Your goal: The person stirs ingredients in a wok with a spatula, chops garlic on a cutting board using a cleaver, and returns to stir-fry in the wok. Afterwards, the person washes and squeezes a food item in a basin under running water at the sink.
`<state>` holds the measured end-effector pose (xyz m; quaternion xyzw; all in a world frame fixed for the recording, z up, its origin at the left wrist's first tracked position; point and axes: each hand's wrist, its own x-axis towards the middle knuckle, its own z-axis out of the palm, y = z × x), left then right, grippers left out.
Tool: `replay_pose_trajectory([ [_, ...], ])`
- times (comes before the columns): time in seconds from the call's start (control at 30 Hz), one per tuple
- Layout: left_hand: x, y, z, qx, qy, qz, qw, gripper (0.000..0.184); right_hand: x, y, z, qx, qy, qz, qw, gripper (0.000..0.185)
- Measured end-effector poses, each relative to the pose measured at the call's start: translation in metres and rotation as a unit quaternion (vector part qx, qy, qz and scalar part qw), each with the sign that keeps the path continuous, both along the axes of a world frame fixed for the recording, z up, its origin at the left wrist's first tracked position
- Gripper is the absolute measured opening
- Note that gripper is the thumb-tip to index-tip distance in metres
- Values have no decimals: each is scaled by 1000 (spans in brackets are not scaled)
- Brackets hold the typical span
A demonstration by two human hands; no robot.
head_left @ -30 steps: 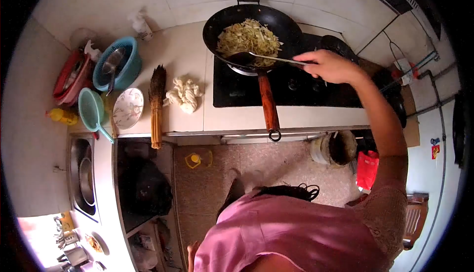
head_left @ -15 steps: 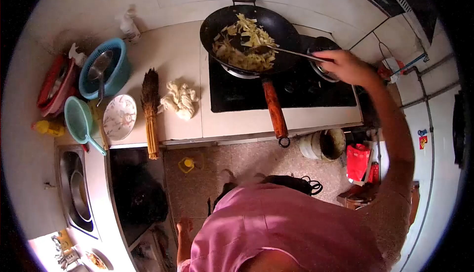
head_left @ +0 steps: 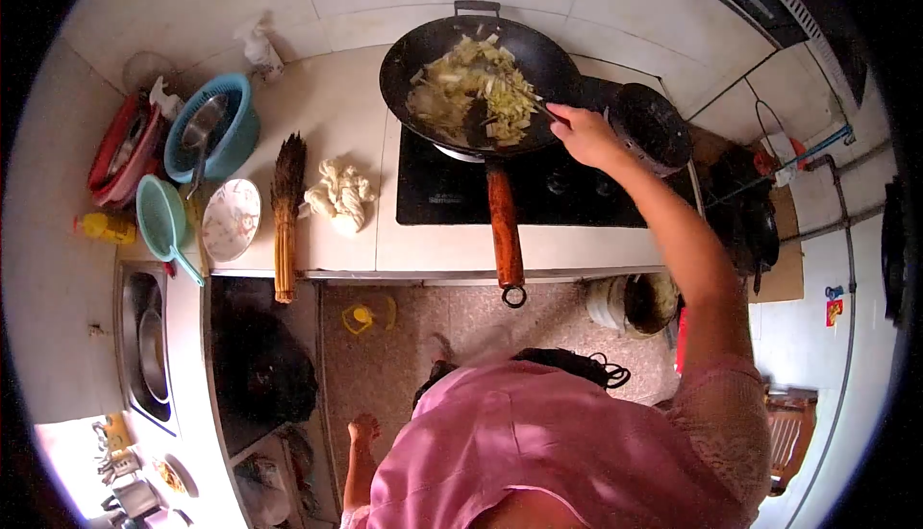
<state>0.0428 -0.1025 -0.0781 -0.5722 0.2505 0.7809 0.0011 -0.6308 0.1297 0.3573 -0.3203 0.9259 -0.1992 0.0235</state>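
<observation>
One wok [head_left: 553, 73]: sits on the stove [head_left: 447, 183], with its wooden handle [head_left: 505, 226] pointing toward the person and overhanging the surface [head_left: 423, 247].
Chopped food [head_left: 505, 87]: inside the wok, pale yellow-green, heaped unevenly with dark metal showing between the pieces.
Right hand [head_left: 582, 135]: closed round the grip of a spatula [head_left: 546, 110], just at the wok's right rim; the tool's working end is hard to make out among the pieces.
Left hand [head_left: 363, 428]: hangs low at the person's side, well apart from the wok; I cannot tell how far its fingers are spread.
Stirring well: slide the edge along the wok wall, lift from underneath and fold inward, so pieces brown evenly and none spill over the rim.
Steadiness: the wooden handle is unheld; a light left grip would probably stop the wok turning.
Stove marking: a faint mark by the front-left edge, too small to read.
Yellow bottle [head_left: 106, 228]: no legible label.
Red tag [head_left: 834, 313]: on the right wall, unreadable.
</observation>
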Motion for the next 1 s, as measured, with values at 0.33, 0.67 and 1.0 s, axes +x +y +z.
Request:
replay_pose_trajectory([
  [0.33, 14, 70, 17, -54, -157, -127, 978, 7, -5, 4, 52, -53, -287, -59, 955, 36],
  [0.67, -6, 60, 22, -94, -180, -100, 974, 15, 39, 34, 148, 161, -65, 47, 984, 32],
  [1.0, -11, 74, 34, -37, -201, -80, 976, 22, -36, 8, 88, 109, -98, 6, 989, 35],
])
